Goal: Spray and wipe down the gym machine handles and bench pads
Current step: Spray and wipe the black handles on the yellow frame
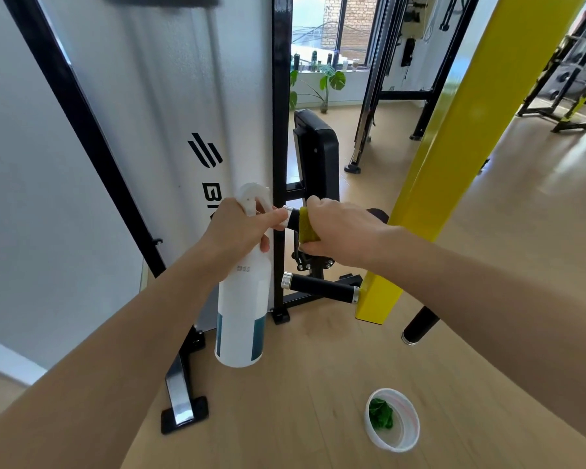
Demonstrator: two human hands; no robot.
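Observation:
My left hand (241, 228) grips the neck of a white spray bottle (242, 313) with a teal band, its trigger head pointing right. My right hand (339, 231) presses a yellow-green sponge (308, 225) around the upper black handle (293, 219) of the machine; only the handle's chrome-capped tip shows past the sponge. A second black handle (320, 286) with chrome ends sticks out from the yellow arm (379, 299) just below. A black bench pad (320, 154) stands upright behind the hands.
The machine's white shroud (170, 113) and black frame post (279, 130) stand to the left. A white bowl (392, 419) holding a green cloth sits on the wooden floor at lower right. Another black bar end (418, 326) hangs nearby. Racks stand farther back.

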